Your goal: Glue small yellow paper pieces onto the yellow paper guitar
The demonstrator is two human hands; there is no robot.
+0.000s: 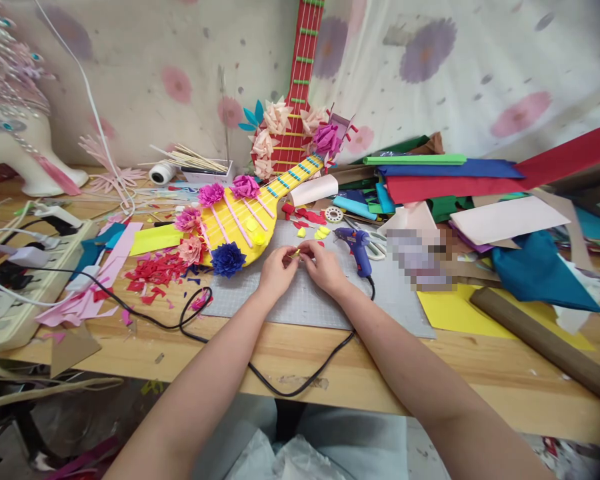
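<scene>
My left hand (279, 270) and my right hand (323, 265) meet above the grey cutting mat (300, 307). Pinched between the fingertips of both is a small yellow paper piece (297, 253), mostly hidden by the fingers. Just beyond them lie several yellow paper petals (322, 232) and red paper scraps (310, 215). A blue glue gun (354, 247) rests right of my right hand, beside white-handled scissors (379, 247). To the left of my left hand lies a yellow paper pipa (245, 233) with pink, magenta and dark blue paper flowers.
A red stringed instrument model (300, 80) stands at the back. Colored paper sheets (450, 187) pile up at the right, near a brown roll (530, 333). A black cable (275, 390) loops along the front edge. A power strip (65, 267) and red scraps (155, 270) lie left.
</scene>
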